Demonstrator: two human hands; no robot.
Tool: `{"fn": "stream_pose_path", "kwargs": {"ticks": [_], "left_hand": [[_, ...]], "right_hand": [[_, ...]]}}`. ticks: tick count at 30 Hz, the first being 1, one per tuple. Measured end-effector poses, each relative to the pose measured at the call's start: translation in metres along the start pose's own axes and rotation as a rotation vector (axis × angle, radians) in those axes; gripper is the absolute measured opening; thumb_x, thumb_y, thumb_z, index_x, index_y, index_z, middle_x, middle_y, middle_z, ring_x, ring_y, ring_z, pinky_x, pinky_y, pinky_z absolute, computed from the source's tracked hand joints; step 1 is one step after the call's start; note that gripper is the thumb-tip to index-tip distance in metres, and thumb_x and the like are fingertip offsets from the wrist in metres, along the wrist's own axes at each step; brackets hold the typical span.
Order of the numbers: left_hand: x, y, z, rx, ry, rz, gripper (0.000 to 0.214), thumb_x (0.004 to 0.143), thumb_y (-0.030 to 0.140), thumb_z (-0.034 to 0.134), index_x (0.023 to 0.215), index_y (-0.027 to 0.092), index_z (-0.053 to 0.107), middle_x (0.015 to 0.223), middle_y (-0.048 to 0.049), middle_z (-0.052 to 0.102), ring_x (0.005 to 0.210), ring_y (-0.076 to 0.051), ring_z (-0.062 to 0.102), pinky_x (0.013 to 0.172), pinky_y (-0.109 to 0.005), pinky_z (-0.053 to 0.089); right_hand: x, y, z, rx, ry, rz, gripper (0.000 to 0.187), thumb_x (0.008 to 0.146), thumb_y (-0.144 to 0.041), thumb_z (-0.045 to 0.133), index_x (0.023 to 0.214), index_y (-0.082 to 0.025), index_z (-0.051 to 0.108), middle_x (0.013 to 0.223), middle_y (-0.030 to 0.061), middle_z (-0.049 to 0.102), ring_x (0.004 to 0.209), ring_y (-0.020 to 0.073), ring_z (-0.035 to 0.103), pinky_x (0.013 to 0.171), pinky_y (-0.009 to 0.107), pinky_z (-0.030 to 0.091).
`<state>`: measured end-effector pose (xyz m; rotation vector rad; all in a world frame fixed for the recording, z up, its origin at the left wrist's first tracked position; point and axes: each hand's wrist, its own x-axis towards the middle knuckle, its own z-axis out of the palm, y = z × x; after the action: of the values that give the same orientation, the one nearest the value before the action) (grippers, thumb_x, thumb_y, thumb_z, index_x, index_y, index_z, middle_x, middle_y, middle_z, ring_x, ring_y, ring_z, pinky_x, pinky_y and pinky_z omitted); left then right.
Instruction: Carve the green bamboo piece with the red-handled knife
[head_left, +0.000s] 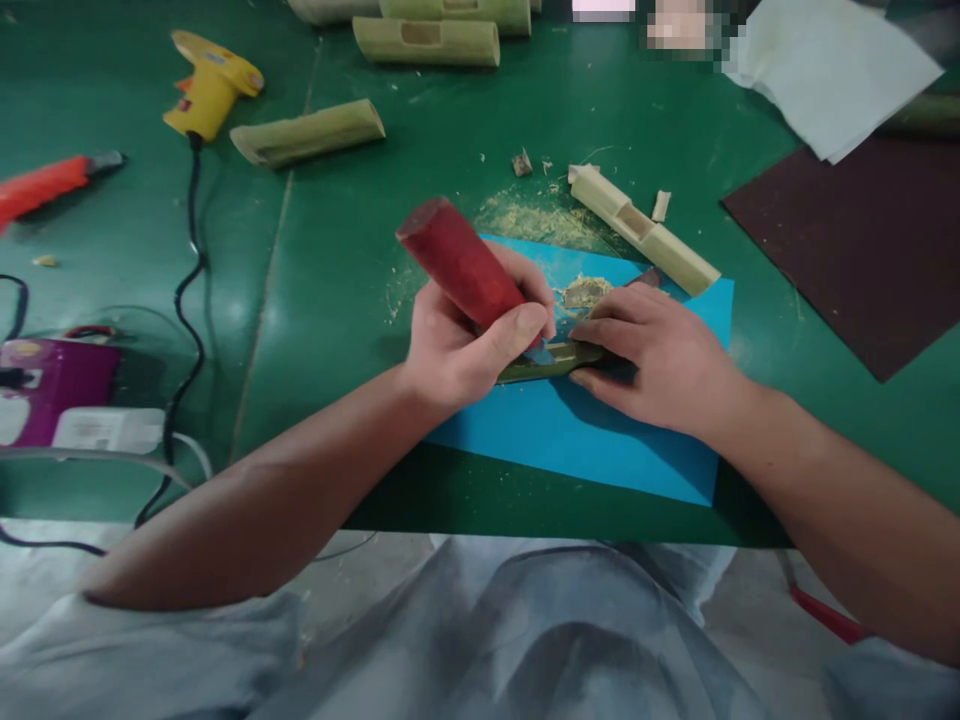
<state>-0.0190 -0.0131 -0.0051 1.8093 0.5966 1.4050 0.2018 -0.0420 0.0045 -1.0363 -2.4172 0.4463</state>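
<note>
My left hand (pixel 465 340) is closed around the thick red handle (pixel 465 262) of a carving knife. The handle leans up to the left. Its short metal blade (pixel 538 352) rests against a green bamboo piece (pixel 551 366) with a pale cut area. The fingers of my right hand (pixel 656 350) grip this piece at its right part and hide much of it. Under both hands lies a blue sheet (pixel 637 455). A small heap of pale shavings (pixel 589 290) sits just beyond the bamboo.
A peeled, notched bamboo length (pixel 645 228) lies behind my right hand. Farther back are an uncut bamboo tube (pixel 307 135) and notched tubes (pixel 427 42). At left are a yellow glue gun (pixel 214 85), an orange-handled tool (pixel 52 185) and a purple box (pixel 75 375). Dark sheet (pixel 862 240) at right.
</note>
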Motion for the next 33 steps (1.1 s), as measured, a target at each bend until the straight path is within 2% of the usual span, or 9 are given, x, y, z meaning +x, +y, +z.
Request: {"fn": "stream_pose_path", "kwargs": {"ticks": [4,11,15,19,23,26,33], "left_hand": [[0.002,-0.004,-0.001,0.002,0.000,-0.075,0.025,0.096,0.046,0.068,0.095,0.021,0.067,0.076,-0.0005,0.071,0.059,-0.010,0.064,0.055,-0.024,0.052],[0.002,-0.004,-0.003,-0.002,-0.013,-0.013,0.024,0.098,0.041,0.066,0.096,0.019,0.072,0.076,-0.0022,0.072,0.059,-0.011,0.066,0.053,-0.024,0.052],[0.002,0.004,-0.002,0.003,-0.012,-0.121,0.027,0.090,0.045,0.076,0.097,0.020,0.074,0.077,-0.0027,0.072,0.061,-0.014,0.068,0.055,-0.027,0.054],[0.006,0.007,-0.001,-0.045,0.010,-0.245,0.029,0.083,0.049,0.082,0.086,0.021,0.073,0.072,-0.0018,0.070,0.058,-0.015,0.066,0.053,-0.029,0.052],[0.009,-0.001,-0.003,-0.139,-0.008,-0.365,0.033,0.082,0.052,0.081,0.081,0.021,0.072,0.070,-0.0029,0.071,0.057,-0.016,0.065,0.050,-0.030,0.049],[0.009,-0.006,-0.005,-0.194,-0.024,-0.406,0.034,0.082,0.055,0.080,0.081,0.021,0.072,0.070,-0.0039,0.072,0.057,-0.016,0.064,0.050,-0.030,0.049],[0.009,-0.002,-0.003,-0.182,-0.027,-0.498,0.033,0.085,0.054,0.078,0.082,0.022,0.070,0.072,-0.0029,0.073,0.063,-0.016,0.063,0.056,-0.031,0.049]], "right_hand": [[0.001,-0.001,0.000,0.002,-0.009,0.017,0.023,0.092,-0.036,0.065,0.102,-0.018,0.075,0.102,0.0124,0.070,0.094,0.0297,0.064,0.084,0.046,0.052],[0.001,-0.002,-0.002,-0.001,-0.036,0.002,0.025,0.094,-0.034,0.061,0.104,-0.017,0.075,0.105,0.0144,0.070,0.097,0.0308,0.064,0.086,0.047,0.054],[0.001,-0.002,-0.001,0.002,-0.031,0.000,0.023,0.094,-0.033,0.061,0.103,-0.017,0.075,0.104,0.0137,0.070,0.097,0.0303,0.064,0.086,0.047,0.054],[0.000,-0.002,0.001,0.009,-0.025,0.018,0.022,0.092,-0.033,0.063,0.105,-0.019,0.075,0.104,0.0120,0.070,0.101,0.0304,0.064,0.088,0.046,0.052],[-0.001,-0.002,0.003,0.013,0.003,0.009,0.022,0.091,-0.031,0.065,0.104,-0.018,0.075,0.104,0.0123,0.070,0.099,0.0304,0.064,0.087,0.045,0.052],[-0.001,-0.002,0.003,0.027,0.012,0.009,0.020,0.090,-0.031,0.065,0.103,-0.019,0.075,0.101,0.0111,0.069,0.097,0.0297,0.064,0.086,0.045,0.051],[0.000,-0.001,0.004,0.021,0.000,0.009,0.021,0.091,-0.031,0.065,0.105,-0.019,0.075,0.103,0.0113,0.069,0.100,0.0302,0.064,0.088,0.045,0.051]]}}
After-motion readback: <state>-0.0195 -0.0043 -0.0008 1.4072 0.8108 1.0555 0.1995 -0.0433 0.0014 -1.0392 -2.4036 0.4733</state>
